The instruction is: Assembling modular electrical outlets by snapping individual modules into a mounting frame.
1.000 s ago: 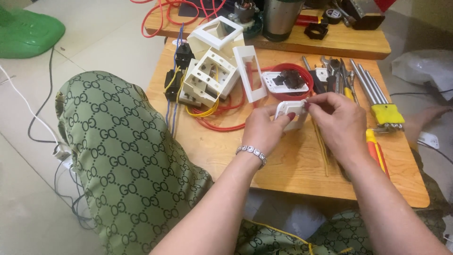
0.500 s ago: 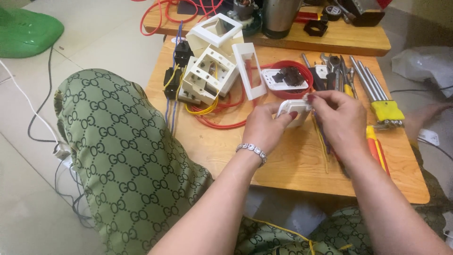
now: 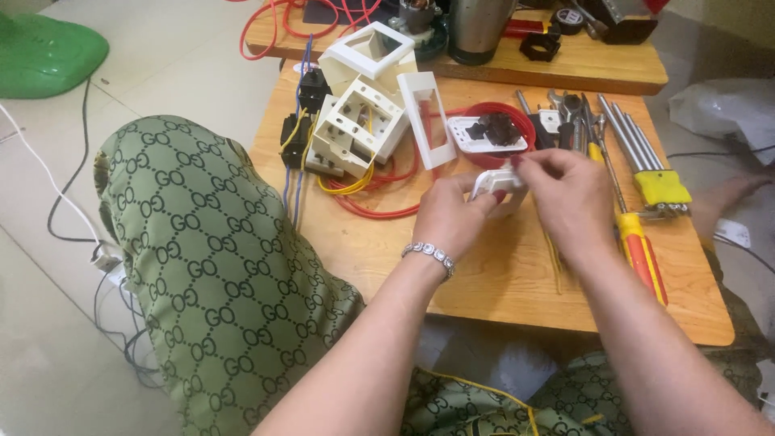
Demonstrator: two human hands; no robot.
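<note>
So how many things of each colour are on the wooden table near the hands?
White plastic frames and boxes: 3
White plastic part held by both the left hand and right hand: 1
Round red bowl: 1
Red-and-yellow-handled screwdriver: 1
Yellow holder of metal keys: 1
Total: 7

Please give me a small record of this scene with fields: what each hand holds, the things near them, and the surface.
left hand: grips a small white plastic switch part from the left
right hand: fingers pinch the same part from the right
surface: low wooden table
behind the hands: red bowl holding a white plate with dark pieces
left of the bowl: white outlet boxes with red and yellow wires
right of the hands: red and yellow screwdriver, metal tools
wrist: silver bracelet on the left arm
</note>
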